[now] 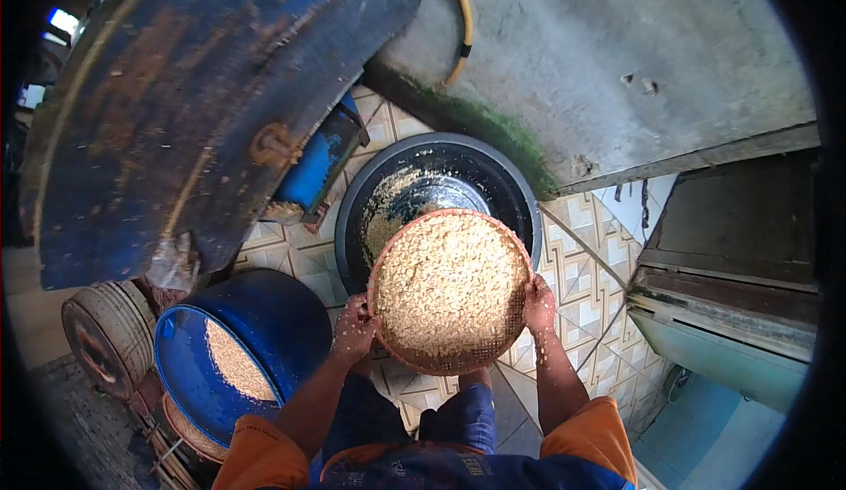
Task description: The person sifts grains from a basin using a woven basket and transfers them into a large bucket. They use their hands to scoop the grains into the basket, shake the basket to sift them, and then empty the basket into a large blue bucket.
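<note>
Between my two hands is a round, shallow sieve basket (pixel 451 287) with a reddish rim and a mesh bottom. Pale split beans or grains cover most of it, and bare mesh shows at its lower right. My left hand (pixel 355 330) grips the rim on the left side, with pale bits stuck to the skin. My right hand (pixel 539 307) grips the rim on the right. Beneath and beyond the basket stands a wide black tub (pixel 351 234), partly hidden by it. Wet pale residue lies inside the tub along its left side.
At the left, a blue barrel (pixel 291 314) lies tilted with pale grains inside. A rusty bucket (pixel 92 340) and another woven basket (pixel 189 428) are beside it. A large blue wooden board (pixel 167 129) fills the upper left. A mossy concrete wall (pixel 608 58) with a yellow hose (pixel 463 14) stands behind the tub.
</note>
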{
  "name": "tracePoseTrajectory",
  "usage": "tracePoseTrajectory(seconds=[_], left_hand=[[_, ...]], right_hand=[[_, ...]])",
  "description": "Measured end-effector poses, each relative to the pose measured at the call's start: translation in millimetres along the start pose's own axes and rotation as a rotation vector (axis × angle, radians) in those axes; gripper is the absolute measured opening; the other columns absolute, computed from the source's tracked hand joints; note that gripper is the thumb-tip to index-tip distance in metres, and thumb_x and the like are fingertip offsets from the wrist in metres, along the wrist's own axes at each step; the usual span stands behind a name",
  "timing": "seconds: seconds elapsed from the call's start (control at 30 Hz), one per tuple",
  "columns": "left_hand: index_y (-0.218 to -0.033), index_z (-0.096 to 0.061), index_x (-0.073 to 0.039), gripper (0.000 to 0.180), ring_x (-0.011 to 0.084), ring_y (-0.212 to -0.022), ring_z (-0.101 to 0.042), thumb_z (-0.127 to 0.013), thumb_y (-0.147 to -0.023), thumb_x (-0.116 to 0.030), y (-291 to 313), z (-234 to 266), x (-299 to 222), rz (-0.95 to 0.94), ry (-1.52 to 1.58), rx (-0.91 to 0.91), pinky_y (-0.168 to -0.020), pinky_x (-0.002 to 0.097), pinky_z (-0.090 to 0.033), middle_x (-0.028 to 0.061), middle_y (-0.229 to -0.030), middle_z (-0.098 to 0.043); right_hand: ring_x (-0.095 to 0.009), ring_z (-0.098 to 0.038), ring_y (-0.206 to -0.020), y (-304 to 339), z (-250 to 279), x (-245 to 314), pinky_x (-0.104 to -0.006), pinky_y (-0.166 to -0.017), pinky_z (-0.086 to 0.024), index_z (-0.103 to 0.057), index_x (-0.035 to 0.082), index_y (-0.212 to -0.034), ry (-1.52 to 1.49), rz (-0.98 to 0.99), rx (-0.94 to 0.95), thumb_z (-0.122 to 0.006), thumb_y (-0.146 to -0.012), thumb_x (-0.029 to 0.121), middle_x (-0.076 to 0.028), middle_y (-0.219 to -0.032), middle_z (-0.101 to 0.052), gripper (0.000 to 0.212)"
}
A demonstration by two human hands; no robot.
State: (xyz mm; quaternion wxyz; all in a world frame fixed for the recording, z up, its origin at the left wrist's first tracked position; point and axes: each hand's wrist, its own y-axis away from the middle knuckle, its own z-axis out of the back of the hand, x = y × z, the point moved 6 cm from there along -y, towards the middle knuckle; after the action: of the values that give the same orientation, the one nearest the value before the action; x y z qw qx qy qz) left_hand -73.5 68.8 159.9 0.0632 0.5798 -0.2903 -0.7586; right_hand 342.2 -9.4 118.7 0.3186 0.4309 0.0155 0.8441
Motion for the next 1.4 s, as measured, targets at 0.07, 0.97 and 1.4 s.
tracePoseTrajectory(seconds=[0.07,0.97,1.4], left_hand=[[-0.118,-0.048,-0.004,0.042,0.0154,-0.076,-0.062,-0.060,-0.078,0.000,8,22,-42,-0.069,-0.177,-0.076,-0.067,0.0307,-0.050,0.0113,-0.092,-0.063],[-0.114,-0.050,-0.004,0.039,0.0097,-0.067,-0.057,-0.062,-0.076,-0.002,221,76,-124,-0.007,0.234,-0.276,-0.058,0.0275,-0.047,0.0041,-0.076,-0.060],[-0.112,-0.055,-0.005,0.038,0.0140,-0.073,-0.057,-0.066,-0.076,-0.008,377,124,-27,0.181,0.116,-0.655,-0.062,0.0277,-0.047,0.0073,-0.084,-0.060]], right_hand=[[-0.032,-0.061,-0.101,17,14,45,-0.0363,-0.088,-0.044,-0.057,0.000,-0.112,-0.094,0.027,0.003,-0.045,-0.092,0.008,-0.019,-0.104,-0.064,0.024],[-0.037,-0.059,-0.105,128,130,274,-0.0407,-0.089,-0.045,-0.058,-0.002,-0.115,0.206,0.260,0.051,-0.049,-0.091,0.015,-0.023,-0.107,-0.063,0.031],[-0.022,-0.060,-0.101,190,7,288,-0.0322,-0.089,-0.044,-0.058,-0.006,-0.112,0.227,0.499,0.447,-0.044,-0.094,0.009,-0.016,-0.107,-0.065,0.027]])
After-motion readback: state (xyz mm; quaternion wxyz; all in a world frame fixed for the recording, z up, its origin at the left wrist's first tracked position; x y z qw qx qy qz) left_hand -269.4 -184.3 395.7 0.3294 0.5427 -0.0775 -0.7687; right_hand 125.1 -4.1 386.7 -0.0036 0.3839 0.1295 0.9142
